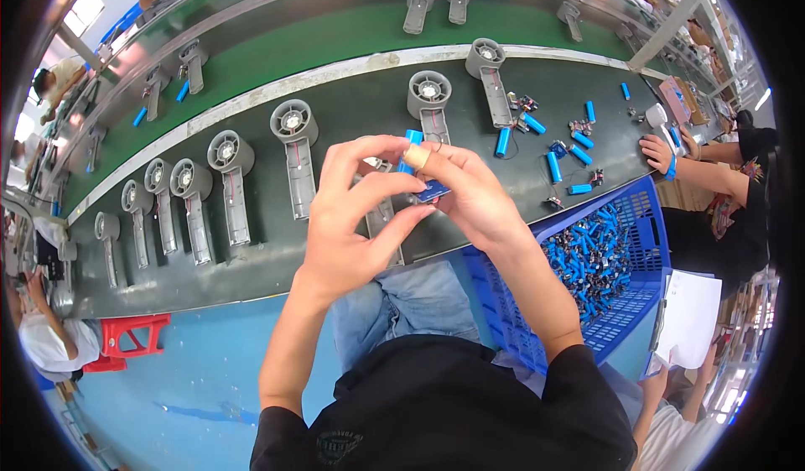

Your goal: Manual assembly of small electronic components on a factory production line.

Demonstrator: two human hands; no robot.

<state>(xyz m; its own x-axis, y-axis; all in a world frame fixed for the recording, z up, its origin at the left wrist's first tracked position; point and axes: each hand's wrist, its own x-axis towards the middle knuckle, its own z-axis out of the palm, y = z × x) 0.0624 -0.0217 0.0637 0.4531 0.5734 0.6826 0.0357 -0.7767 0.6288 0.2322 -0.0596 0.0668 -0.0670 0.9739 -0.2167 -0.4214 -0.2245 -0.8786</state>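
Above the table's near edge, both my hands are closed around one small assembly: a blue cylindrical battery [414, 137] with a small blue circuit board [433, 191]. My left hand [345, 215] pinches the board from its left with thumb and fingers. My right hand [480, 196] grips the same assembly from the right; a tan wrap covers one of its digits. The fingers hide much of the battery. Partly hidden behind my hands lies a grey handheld-fan housing [381, 211]. Just beyond, another grey fan housing [429, 93] has its round head facing up and its handle open.
Several grey fan housings [231, 154] line the dark table to the left. Loose batteries with boards [554, 167] lie to the right. A blue basket [647, 219] full of them stands at my right. Across the table's right end, a co-worker's hand [659, 154] rests near a white fan part.
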